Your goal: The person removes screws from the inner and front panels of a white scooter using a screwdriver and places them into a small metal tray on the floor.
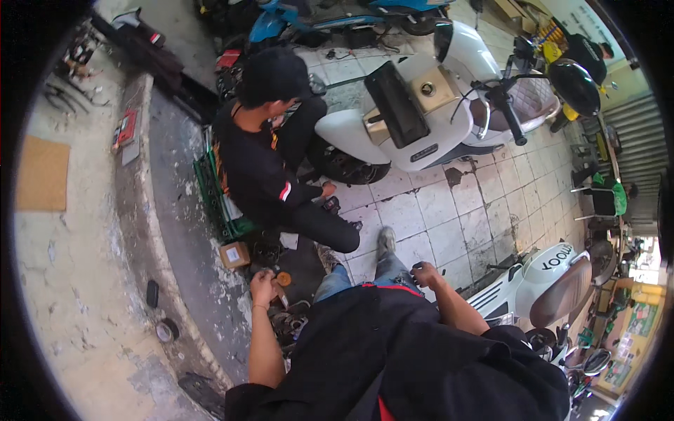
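My left hand [263,288] hangs out over the cluttered floor strip by the raised ledge. Its fingers are pinched together; what they hold, if anything, is too small to make out. Just beside it shows an orange round piece [283,278], with a small cardboard box [234,255] a little farther off. My right hand [425,274] hangs next to my thigh, fingers loosely bent and apart, with nothing visible in it. Ahead of me stands a white scooter [428,133] with a black panel [397,104] tilted up on it. A co-worker in black [263,154] crouches by its wheel [347,165].
A second white scooter [516,284] with a brown seat stands close on my right. Along the left runs a raised concrete ledge [182,203], with a tape roll [167,330] near it. A green crate [210,189] is behind the co-worker. Blue scooters [281,21] stand at the back.
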### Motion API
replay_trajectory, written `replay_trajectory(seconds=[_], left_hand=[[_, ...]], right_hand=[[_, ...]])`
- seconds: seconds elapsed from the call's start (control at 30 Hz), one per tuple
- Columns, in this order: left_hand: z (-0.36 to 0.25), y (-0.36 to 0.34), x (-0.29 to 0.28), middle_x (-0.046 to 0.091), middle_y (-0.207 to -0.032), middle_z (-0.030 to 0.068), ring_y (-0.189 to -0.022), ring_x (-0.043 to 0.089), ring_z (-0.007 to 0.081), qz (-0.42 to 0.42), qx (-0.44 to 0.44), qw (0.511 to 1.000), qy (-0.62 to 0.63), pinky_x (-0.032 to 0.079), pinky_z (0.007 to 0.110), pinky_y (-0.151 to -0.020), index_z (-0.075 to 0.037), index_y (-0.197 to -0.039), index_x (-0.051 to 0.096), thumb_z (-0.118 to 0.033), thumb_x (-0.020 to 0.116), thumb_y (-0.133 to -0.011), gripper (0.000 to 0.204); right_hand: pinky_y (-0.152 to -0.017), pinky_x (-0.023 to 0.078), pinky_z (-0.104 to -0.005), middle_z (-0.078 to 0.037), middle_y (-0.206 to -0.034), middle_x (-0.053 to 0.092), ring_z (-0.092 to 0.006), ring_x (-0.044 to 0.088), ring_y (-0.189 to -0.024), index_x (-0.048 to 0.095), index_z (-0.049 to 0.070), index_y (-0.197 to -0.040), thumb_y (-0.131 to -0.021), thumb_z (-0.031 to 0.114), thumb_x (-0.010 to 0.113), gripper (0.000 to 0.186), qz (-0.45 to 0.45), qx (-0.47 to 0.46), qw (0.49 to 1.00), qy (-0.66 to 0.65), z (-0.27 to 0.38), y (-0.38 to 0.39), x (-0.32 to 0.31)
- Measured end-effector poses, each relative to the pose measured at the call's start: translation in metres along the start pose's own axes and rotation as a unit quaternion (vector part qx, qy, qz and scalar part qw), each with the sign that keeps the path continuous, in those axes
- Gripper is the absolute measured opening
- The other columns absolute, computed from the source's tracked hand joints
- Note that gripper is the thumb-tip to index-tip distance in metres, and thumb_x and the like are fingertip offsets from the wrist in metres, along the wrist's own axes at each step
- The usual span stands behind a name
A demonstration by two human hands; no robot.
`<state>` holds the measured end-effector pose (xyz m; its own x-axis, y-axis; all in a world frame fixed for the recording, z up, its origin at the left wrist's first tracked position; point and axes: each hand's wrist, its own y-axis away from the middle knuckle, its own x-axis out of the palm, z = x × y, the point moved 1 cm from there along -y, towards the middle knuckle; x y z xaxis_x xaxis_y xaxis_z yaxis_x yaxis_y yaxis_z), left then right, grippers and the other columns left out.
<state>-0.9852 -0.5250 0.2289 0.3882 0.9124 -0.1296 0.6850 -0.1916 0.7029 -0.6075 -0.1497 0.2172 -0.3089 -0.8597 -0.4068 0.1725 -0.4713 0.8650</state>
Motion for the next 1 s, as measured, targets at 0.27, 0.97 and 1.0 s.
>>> replay_trajectory(seconds=[0.27, 0.97, 1.0], left_hand=[[0.024, 0.006, 0.025, 0.059, -0.070, 0.0021, -0.064, 0.057, 0.0121, 0.028, -0.130, 0.978, -0.160, 0.043, 0.027, -0.048, -0.007, -0.093, 0.061, -0.027, 0.058, -0.091, 0.021], [-0.078, 0.057, 0.138, 0.061, -0.089, -0.0001, -0.077, 0.060, 0.0105, -0.034, -0.100, 0.994, 0.029, 0.050, 0.025, -0.060, -0.008, -0.104, 0.059, -0.025, 0.059, -0.091, 0.021], [-0.081, 0.058, 0.143, 0.061, -0.089, -0.0001, -0.077, 0.060, 0.0105, -0.034, -0.098, 0.994, 0.034, 0.050, 0.025, -0.060, -0.008, -0.104, 0.059, -0.025, 0.059, -0.091, 0.021]], right_hand=[[-0.095, 0.045, -0.0386, -0.025, -0.114, 0.060, -0.0369, 0.057, -0.111, 0.059, 0.000, -0.116, -0.079, 0.030, 0.059, 0.048, -0.073, -0.142, 0.977, 0.138, 0.110, -0.008, -0.032], [-0.065, 0.052, -0.0397, -0.021, -0.104, 0.065, -0.0291, 0.066, -0.092, 0.063, -0.004, -0.099, -0.078, 0.016, 0.059, 0.030, 0.146, -0.067, 0.972, -0.171, 0.554, -0.156, -0.027], [-0.072, 0.053, -0.0405, -0.020, -0.110, 0.065, -0.0307, 0.065, -0.097, 0.062, -0.003, -0.107, -0.078, 0.017, 0.059, 0.035, 0.180, -0.139, 0.971, -0.076, 0.555, -0.169, -0.036]])
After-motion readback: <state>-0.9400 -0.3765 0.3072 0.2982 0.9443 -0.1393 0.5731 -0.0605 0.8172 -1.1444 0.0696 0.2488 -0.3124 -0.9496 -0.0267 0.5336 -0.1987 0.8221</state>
